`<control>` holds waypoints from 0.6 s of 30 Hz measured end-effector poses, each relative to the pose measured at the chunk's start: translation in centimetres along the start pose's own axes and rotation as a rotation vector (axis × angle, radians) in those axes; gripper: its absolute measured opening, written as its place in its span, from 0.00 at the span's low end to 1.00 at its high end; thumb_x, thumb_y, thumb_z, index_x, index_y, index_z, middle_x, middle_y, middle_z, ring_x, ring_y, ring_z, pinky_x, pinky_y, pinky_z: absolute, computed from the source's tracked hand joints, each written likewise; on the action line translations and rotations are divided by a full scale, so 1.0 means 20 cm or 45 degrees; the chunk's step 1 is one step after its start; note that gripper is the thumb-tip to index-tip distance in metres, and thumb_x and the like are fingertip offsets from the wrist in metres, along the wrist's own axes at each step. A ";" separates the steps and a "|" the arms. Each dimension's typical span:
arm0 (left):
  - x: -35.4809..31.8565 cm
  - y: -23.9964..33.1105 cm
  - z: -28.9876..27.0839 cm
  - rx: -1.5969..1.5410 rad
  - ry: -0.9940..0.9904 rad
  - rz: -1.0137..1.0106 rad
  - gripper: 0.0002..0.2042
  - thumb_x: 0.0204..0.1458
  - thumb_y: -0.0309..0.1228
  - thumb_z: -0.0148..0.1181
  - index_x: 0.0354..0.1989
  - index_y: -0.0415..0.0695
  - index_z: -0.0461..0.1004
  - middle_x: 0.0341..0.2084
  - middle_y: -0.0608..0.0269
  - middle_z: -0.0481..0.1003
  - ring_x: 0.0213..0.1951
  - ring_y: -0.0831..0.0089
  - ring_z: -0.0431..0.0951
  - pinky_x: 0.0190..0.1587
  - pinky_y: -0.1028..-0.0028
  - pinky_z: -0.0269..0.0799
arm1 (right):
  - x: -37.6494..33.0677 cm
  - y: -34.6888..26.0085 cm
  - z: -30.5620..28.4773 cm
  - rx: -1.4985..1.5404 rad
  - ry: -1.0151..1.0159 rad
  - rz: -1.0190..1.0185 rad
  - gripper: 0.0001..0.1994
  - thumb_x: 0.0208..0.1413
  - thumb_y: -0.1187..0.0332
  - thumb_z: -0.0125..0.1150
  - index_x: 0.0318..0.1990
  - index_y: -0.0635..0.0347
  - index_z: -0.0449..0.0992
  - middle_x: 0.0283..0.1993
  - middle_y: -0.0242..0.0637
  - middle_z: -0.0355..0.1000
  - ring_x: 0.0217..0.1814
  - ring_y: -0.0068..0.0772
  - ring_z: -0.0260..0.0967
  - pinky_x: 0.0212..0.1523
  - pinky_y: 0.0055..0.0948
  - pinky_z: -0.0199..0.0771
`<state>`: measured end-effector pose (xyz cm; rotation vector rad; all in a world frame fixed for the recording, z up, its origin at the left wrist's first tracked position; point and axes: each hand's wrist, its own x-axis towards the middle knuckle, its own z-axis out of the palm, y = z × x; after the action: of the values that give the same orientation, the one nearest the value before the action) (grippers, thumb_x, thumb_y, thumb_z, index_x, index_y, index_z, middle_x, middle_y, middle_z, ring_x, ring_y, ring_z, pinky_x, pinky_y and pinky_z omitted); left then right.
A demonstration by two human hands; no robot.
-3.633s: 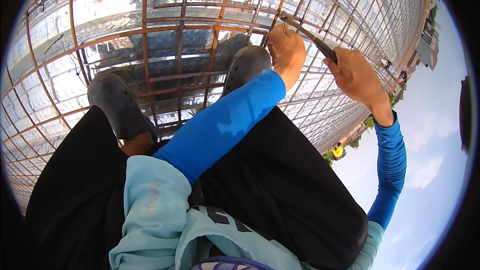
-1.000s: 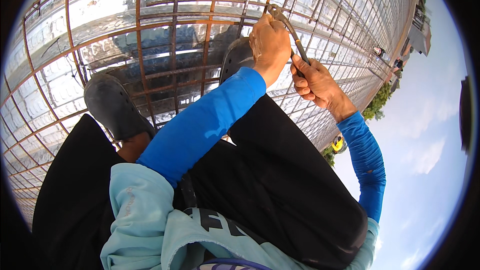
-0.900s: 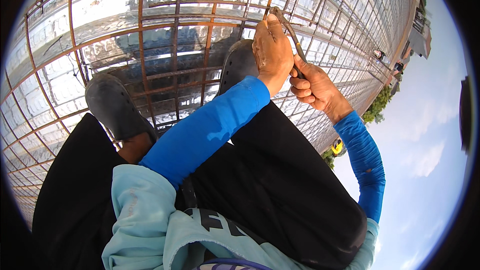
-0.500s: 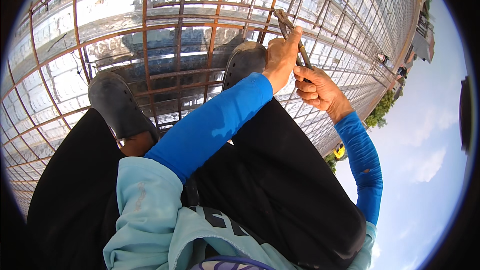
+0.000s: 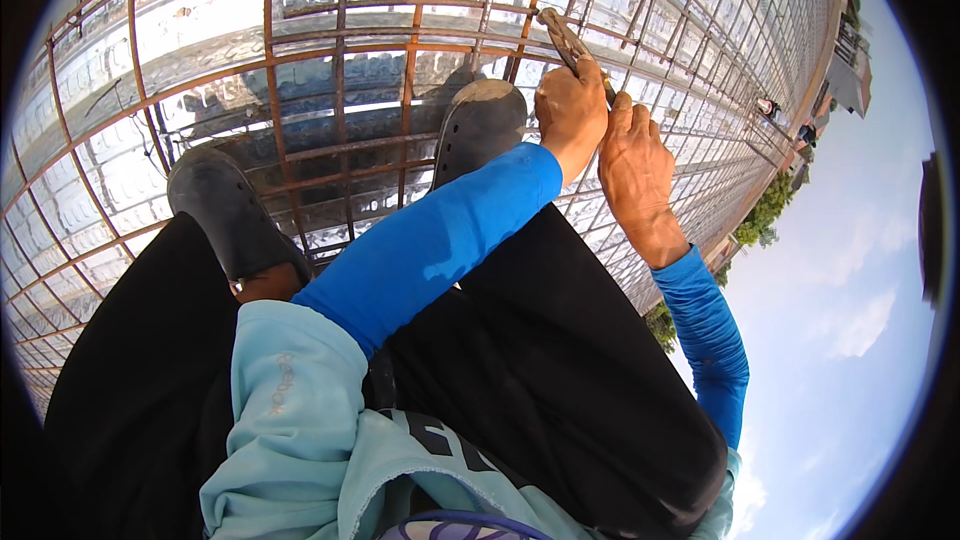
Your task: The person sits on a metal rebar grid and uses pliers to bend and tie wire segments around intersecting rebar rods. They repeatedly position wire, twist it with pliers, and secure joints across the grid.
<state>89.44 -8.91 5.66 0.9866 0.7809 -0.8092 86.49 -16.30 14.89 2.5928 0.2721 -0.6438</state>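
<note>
A pair of worn metal pincers (image 5: 563,41) reaches up and left from my hands to a crossing of the rusty rebar mesh (image 5: 411,75). Its jaws meet a small dark spot at that crossing; whether wire sits in them is too small to tell. My left hand (image 5: 571,103) is closed around the handles just below the jaws. Farther back along the tool, my right hand (image 5: 637,168) has its fingers curled round the handle ends, which are mostly hidden by the hands.
Shiny corrugated metal decking (image 5: 215,25) lies under the mesh. My dark clogs, the left shoe (image 5: 215,205) and the right shoe (image 5: 482,125), rest on the bars. Far off at the right are trees (image 5: 768,208), roofs and a small figure (image 5: 768,107).
My right hand has rolled over, its back now showing and its fingers higher. The pincers have swung a little, their jaws moving left and up to the bar crossing, with handles drawn together.
</note>
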 end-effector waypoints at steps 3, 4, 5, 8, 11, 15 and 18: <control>-0.07 0.02 0.00 0.189 0.084 0.083 0.28 0.71 0.52 0.47 0.44 0.32 0.73 0.34 0.43 0.80 0.40 0.48 0.83 0.42 0.56 0.76 | 0.02 0.11 0.03 0.306 -0.182 -0.010 0.10 0.69 0.69 0.56 0.49 0.68 0.68 0.33 0.52 0.76 0.31 0.55 0.78 0.30 0.49 0.81; -0.13 0.02 0.00 0.093 0.138 0.111 0.33 0.71 0.55 0.43 0.47 0.27 0.70 0.34 0.38 0.80 0.40 0.43 0.82 0.46 0.51 0.75 | 0.05 0.15 0.01 0.536 -0.152 -0.028 0.10 0.71 0.67 0.56 0.41 0.67 0.68 0.23 0.54 0.74 0.25 0.62 0.75 0.28 0.51 0.78; -0.16 0.01 0.00 0.028 0.153 0.113 0.33 0.71 0.55 0.43 0.48 0.27 0.70 0.34 0.37 0.80 0.40 0.43 0.82 0.46 0.51 0.75 | 0.06 0.21 0.05 0.765 -0.100 -0.170 0.14 0.72 0.62 0.56 0.37 0.65 0.70 0.18 0.45 0.71 0.18 0.49 0.73 0.18 0.43 0.72; -0.17 0.03 -0.03 -0.120 0.133 0.128 0.32 0.71 0.55 0.45 0.48 0.28 0.70 0.33 0.38 0.79 0.39 0.45 0.83 0.43 0.52 0.75 | 0.15 0.19 -0.14 1.779 -1.007 0.662 0.20 0.74 0.54 0.55 0.35 0.61 0.72 0.18 0.28 0.66 0.13 0.20 0.62 0.09 0.26 0.56; -0.14 0.09 -0.09 -0.130 -0.067 0.108 0.28 0.69 0.53 0.54 0.45 0.32 0.73 0.27 0.45 0.78 0.34 0.56 0.84 0.38 0.57 0.77 | 0.15 0.23 -0.16 2.135 -1.111 0.845 0.22 0.74 0.49 0.55 0.36 0.60 0.74 0.19 0.22 0.63 0.13 0.11 0.57 0.08 0.19 0.51; 0.07 -0.04 -0.08 -0.434 -0.126 -0.015 0.19 0.66 0.45 0.63 0.33 0.39 0.77 0.21 0.68 0.68 0.20 0.80 0.63 0.19 0.72 0.57 | 0.15 0.24 -0.13 2.006 -1.089 0.686 0.25 0.71 0.44 0.57 0.39 0.62 0.75 0.20 0.23 0.65 0.12 0.13 0.60 0.09 0.17 0.58; 0.09 -0.08 -0.06 -0.517 -0.132 0.024 0.16 0.65 0.43 0.64 0.35 0.41 0.78 0.20 0.72 0.65 0.18 0.82 0.59 0.18 0.73 0.52 | 0.12 0.25 -0.08 1.788 -1.016 0.560 0.28 0.69 0.41 0.59 0.42 0.65 0.76 0.21 0.27 0.68 0.14 0.18 0.66 0.11 0.20 0.65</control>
<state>88.64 -8.74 3.15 0.5841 0.8051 -0.6462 90.66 -19.71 16.84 2.9231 -1.4170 -2.0950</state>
